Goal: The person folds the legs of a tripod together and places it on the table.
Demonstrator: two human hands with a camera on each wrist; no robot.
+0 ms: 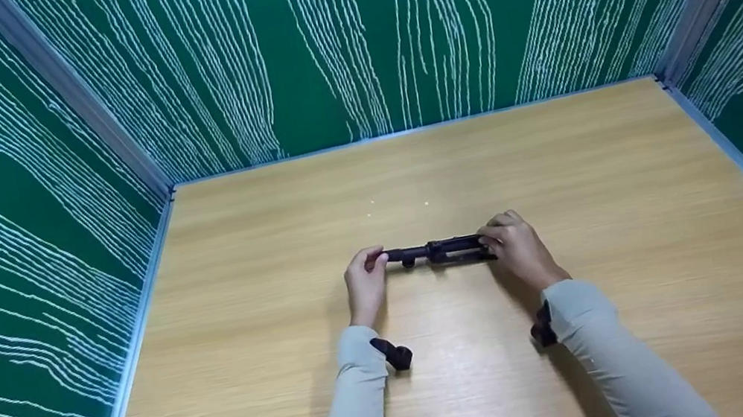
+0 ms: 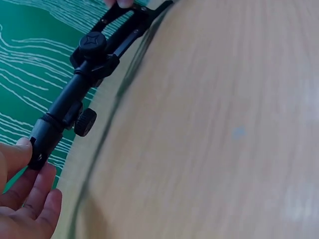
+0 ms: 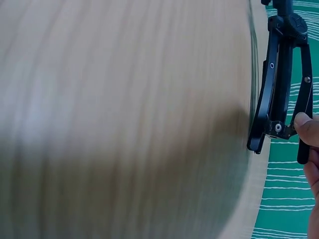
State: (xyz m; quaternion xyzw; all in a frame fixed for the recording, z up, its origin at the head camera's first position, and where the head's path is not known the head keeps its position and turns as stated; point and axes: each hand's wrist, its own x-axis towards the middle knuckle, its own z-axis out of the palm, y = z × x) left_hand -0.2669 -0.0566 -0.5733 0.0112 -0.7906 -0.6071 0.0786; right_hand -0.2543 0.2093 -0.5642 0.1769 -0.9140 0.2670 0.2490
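A small black tripod (image 1: pixel 435 250) lies crosswise between the two hands, its legs on the right side. My left hand (image 1: pixel 365 285) pinches the tube end between thumb and fingers. At the other end, my right hand (image 1: pixel 521 251) grips the leg end. The left wrist view shows a ribbed knob (image 2: pixel 85 122) on the tube and a round cap (image 2: pixel 92 45) at the leg joint. In the right wrist view, the right thumb (image 3: pixel 305 125) presses one leg (image 3: pixel 304 84), which stands slightly spread from the central column.
A wood-grain table (image 1: pixel 241 283) lies beneath the hands. Green panels with white wavy lines (image 1: pixel 380 33) stand at the back and both sides. Black wrist devices (image 1: pixel 394 354) are worn on both wrists. A few tiny pale specks (image 1: pixel 427 204) dot the table beyond the tripod.
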